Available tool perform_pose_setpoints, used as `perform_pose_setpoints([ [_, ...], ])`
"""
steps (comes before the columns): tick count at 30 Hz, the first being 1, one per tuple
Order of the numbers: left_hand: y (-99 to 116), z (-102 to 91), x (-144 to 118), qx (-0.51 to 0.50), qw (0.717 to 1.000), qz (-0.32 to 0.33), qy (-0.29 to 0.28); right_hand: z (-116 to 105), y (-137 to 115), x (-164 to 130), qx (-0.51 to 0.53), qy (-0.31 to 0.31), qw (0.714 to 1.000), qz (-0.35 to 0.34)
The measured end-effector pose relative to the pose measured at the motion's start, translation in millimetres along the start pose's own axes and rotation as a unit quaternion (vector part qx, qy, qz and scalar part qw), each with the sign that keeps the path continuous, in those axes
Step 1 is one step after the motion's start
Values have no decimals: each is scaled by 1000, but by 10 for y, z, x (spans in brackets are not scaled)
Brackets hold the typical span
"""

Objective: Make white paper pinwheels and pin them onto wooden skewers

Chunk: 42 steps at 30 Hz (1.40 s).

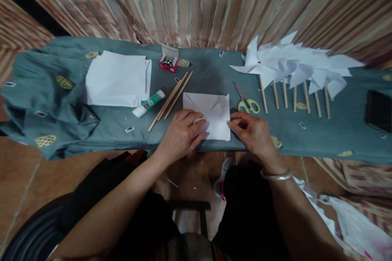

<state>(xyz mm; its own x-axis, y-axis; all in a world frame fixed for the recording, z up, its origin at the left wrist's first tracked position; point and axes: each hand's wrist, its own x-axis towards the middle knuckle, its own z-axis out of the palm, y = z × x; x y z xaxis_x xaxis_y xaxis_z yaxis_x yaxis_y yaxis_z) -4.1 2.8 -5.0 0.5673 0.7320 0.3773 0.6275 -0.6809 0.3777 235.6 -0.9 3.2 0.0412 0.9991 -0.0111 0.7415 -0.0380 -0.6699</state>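
Observation:
A square sheet of white paper (219, 124) lies near the table's front edge, with slanting cuts or creases running in from its upper corners. My left hand (183, 130) rests on the paper's left part, fingers stretched out and slightly apart. At the paper's right edge, my right hand (249, 128) pinches the side between thumb and forefinger; a bracelet (277, 176) circles that wrist. Just beyond the right hand are green-handled scissors (248, 105), blades pointing away. Wooden sticks (174, 96) and a glue stick (149, 104) lie to the left of the paper.
A stack of white paper (118, 77) lies at the left. Behind the sticks, a small open red box (168, 62) holds shiny pieces. Several paper pinwheels (288, 63) on sticks overlap at the right. A dark phone-like object (379, 111) sits at the far right. Curtains (196, 4) hang behind.

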Motion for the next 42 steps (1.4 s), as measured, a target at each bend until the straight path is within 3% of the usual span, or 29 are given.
perform_pose_setpoints([
  [7,171,88,-87,5,995,38,-92,-13,-88,-174,-4,-19,1000,7],
  [10,189,91,-95,-3,995,37,-89,-60,-89,-208,-30,-12,999,-19],
  [13,211,71,-111,-9,997,37,-74,-89,-49,-216,11,-13,997,-81],
  [16,224,54,-135,-1,998,39,-53,-67,2,-204,82,-63,987,-126],
  [21,231,42,-153,0,997,31,-67,11,-4,-172,151,-122,974,-121],
  [29,246,43,-145,-10,997,12,-82,163,-45,-80,200,-91,969,-116],
  [33,243,56,-166,-37,998,-21,-52,258,-77,-62,153,-49,981,-110],
  [42,255,58,-190,-50,998,-9,-32,371,-177,-56,24,-4,990,-136],
])
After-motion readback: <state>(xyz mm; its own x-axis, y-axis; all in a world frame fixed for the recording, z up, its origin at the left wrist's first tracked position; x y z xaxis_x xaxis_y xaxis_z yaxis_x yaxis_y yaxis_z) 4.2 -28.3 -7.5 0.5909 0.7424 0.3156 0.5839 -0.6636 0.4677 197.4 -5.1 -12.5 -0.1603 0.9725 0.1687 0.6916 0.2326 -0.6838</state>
